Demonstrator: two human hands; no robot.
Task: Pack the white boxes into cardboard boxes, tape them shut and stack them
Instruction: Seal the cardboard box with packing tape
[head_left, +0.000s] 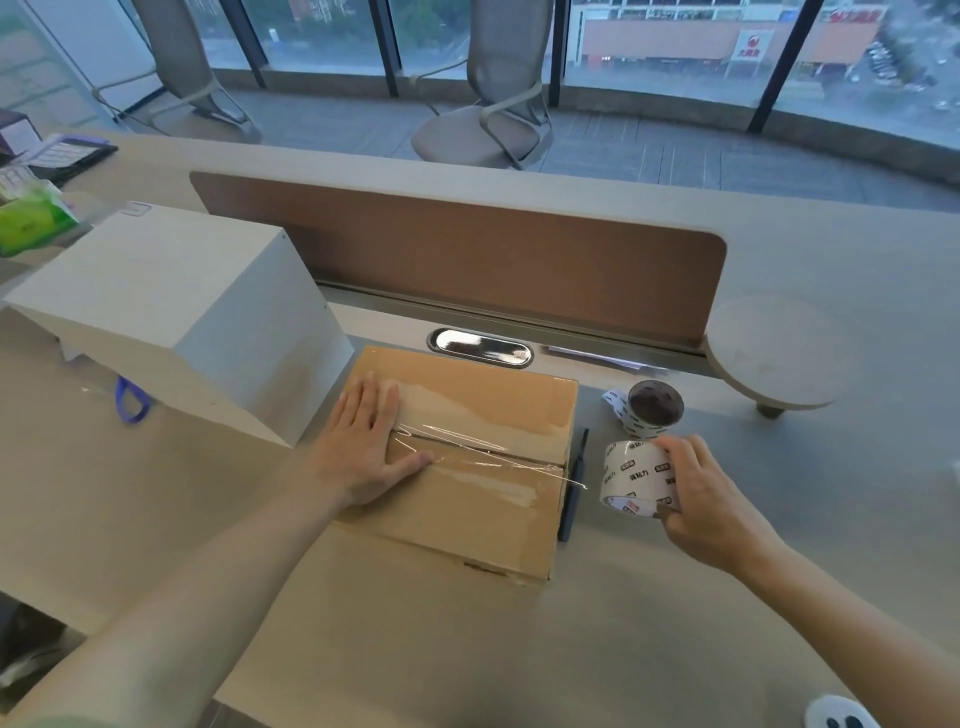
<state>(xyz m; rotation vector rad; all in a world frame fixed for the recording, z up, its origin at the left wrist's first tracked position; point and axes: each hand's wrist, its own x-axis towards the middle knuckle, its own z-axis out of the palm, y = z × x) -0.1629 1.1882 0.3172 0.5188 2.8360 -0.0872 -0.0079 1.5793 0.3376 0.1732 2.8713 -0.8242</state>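
Head view: left hand (363, 447) flat (grip released) on glossy-taped cardboard box (483, 467); right hand (711, 499) grasping tape roll (636, 478).

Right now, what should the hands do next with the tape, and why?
Probably cut the tape at the box's right edge. The left hand presses the box flat, a strip already covers its seam, and the right hand holds the roll just past that edge, beside the cutter.
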